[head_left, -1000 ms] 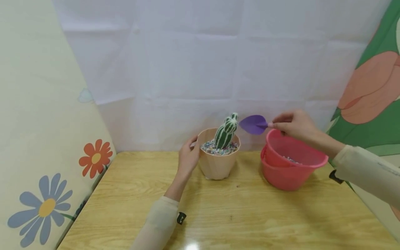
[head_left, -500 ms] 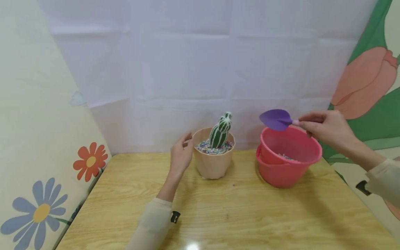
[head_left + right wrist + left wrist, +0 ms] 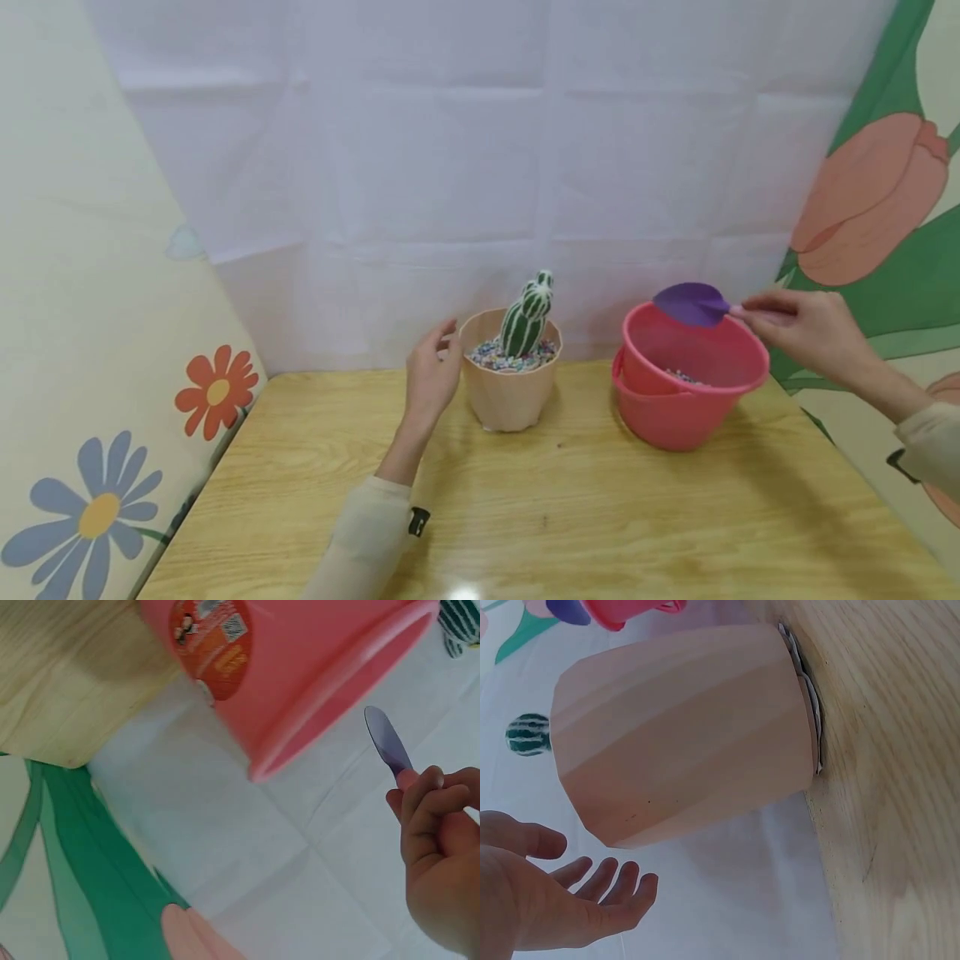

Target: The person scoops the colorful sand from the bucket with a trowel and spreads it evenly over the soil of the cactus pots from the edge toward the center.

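My right hand [image 3: 813, 329] grips a small trowel [image 3: 692, 304] by its pink handle; its purple blade hangs over the mouth of the pink bucket [image 3: 671, 425]. Bluish-grey pebbles [image 3: 684, 377] show inside that bucket. In the right wrist view the trowel blade [image 3: 387, 741] appears side-on, apart from the bucket rim. My left hand [image 3: 433, 375] is beside the peach flowerpot [image 3: 506, 400], fingers loosely bent and holding nothing; the left wrist view shows a gap between hand and pot. A green-and-white knitted cactus [image 3: 525, 325] leans slightly right in the pot, surrounded by multicoloured pebbles [image 3: 487, 357].
Both containers stand near the back edge of the wooden table [image 3: 540, 517], with a stretch of tabletop between them. A white cloth [image 3: 420, 167] hangs directly behind. Flower-printed panels [image 3: 97, 333] flank the table on both sides.
The trowel has moved right, away from the cactus, then lowered over the pink bucket. My left hand has let go of the flowerpot's rim and come slightly away from it.
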`<action>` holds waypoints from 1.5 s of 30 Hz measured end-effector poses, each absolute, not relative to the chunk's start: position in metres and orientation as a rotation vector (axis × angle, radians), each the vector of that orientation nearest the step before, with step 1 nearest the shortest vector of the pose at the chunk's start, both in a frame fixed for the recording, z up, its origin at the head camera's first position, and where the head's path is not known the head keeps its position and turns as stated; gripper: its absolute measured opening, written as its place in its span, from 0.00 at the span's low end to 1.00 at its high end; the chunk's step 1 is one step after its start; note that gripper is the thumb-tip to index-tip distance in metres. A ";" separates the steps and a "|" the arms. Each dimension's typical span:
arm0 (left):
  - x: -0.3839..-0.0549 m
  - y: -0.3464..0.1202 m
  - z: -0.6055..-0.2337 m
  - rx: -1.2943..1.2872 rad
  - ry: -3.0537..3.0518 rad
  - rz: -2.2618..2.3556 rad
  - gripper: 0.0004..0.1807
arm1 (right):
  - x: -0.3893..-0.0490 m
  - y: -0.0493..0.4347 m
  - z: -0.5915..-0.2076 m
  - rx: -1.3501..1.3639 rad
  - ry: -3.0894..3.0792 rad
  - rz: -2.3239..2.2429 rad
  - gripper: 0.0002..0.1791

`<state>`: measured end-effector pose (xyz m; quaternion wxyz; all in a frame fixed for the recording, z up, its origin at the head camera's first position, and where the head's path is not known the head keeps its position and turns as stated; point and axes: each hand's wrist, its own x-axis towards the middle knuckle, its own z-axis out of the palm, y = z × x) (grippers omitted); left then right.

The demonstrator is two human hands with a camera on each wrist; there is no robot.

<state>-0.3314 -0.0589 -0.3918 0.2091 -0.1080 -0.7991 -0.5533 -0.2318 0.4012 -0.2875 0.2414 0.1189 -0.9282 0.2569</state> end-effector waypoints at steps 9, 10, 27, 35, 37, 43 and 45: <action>-0.332 -0.059 -0.392 -0.354 -2.176 -1.476 0.21 | -0.241 0.421 -0.312 0.540 -2.588 0.577 0.11; -0.332 -0.059 -0.391 -0.358 -2.175 -1.470 0.21 | -0.242 0.421 -0.314 0.555 -2.596 0.570 0.11; -0.333 -0.058 -0.393 -0.419 -2.184 -1.214 0.19 | -0.264 0.408 -0.322 0.731 -2.855 0.464 0.07; -0.330 -0.057 -0.394 -0.390 -2.306 -0.956 0.21 | -0.276 0.400 -0.326 0.839 -2.940 0.382 0.08; -0.330 -0.058 -0.395 -0.379 -2.328 -0.868 0.21 | -0.280 0.398 -0.327 0.851 -2.956 0.363 0.08; -0.331 -0.060 -0.396 -0.347 -2.395 -0.739 0.24 | -0.292 0.395 -0.332 0.889 -2.941 0.362 0.08; -0.330 -0.060 -0.396 -0.349 -2.398 -0.734 0.24 | -0.295 0.393 -0.333 0.893 -2.926 0.368 0.08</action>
